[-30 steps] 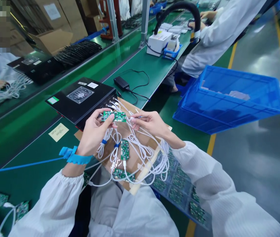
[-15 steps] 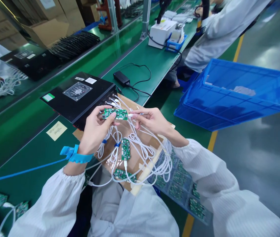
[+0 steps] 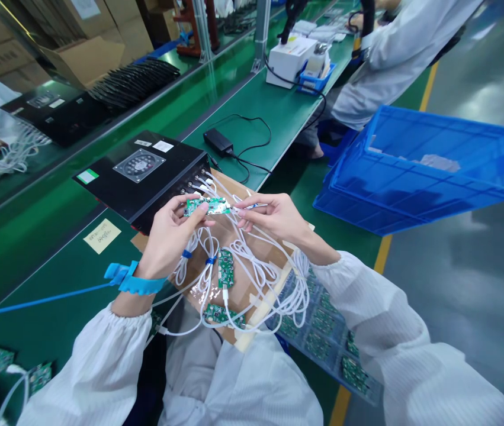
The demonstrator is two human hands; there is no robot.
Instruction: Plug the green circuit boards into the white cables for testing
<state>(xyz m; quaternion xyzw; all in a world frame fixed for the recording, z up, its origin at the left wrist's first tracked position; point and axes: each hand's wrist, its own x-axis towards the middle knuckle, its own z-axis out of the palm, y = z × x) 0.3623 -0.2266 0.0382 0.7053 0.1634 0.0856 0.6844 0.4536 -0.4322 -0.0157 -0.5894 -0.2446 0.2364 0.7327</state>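
A black box (image 3: pixel 143 171) lay behind the left hand (image 3: pixel 169 231), whose thumb and fingers grasped the left end of a circuit board (image 3: pixel 220 206), raised above cardboard (image 3: pixel 241 284), long axis running left to right. Nearly in line at its right end was a white plug (image 3: pixel 234 208), pinched by the right hand (image 3: pixel 278 219); whether the 2 parts were mated could not be told

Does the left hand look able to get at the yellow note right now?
Probably yes: the note lies uncovered on the green bench, near the left hand. That hand holds a circuit board, though, so it would likely need freeing first.
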